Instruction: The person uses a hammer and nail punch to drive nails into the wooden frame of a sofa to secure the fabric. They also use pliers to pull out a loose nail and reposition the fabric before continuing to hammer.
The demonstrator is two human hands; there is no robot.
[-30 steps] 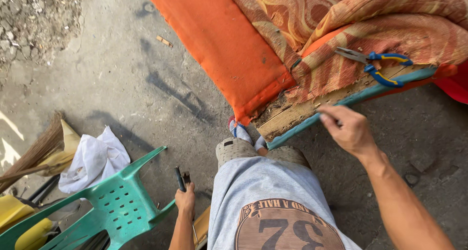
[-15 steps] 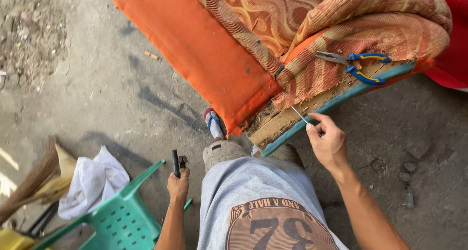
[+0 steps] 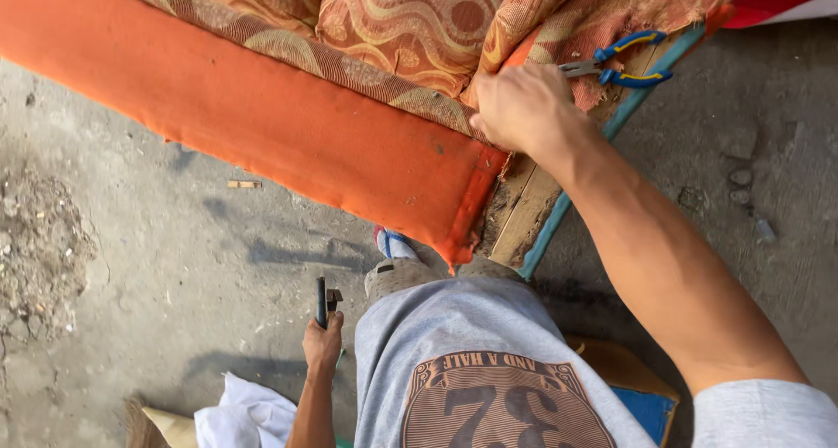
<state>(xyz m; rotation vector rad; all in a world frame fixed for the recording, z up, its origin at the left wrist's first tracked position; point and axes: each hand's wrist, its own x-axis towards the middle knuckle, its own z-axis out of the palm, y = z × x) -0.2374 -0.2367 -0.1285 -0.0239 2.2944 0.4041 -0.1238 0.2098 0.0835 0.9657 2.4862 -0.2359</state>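
Looking down from the head camera, I log what lies below.

Right hand: arm stretched forward, palm down, fingers curled and pressed onto the patterned cloth at the corner of the cushion. I cannot tell whether the fingers pinch the cloth or only press on it, since the back of the hand hides them.

Left hand: held low beside the left leg, clenched around a small dark hand tool that stands upright out of the fist. Its head is too small for me to name it surely; it may be a tack hammer.

Cushion edge: a long orange padded band running from the upper left down to a corner near the knees.

Wooden frame: bare, rough wood showing just past the orange corner, with a teal painted strip along its outer side.

Pliers: blue and yellow handles, lying on the frame just beside the right hand, apart from it.

Grey shorts: the person's own, at the bottom centre.

White rag: on the concrete ground, near the left forearm.
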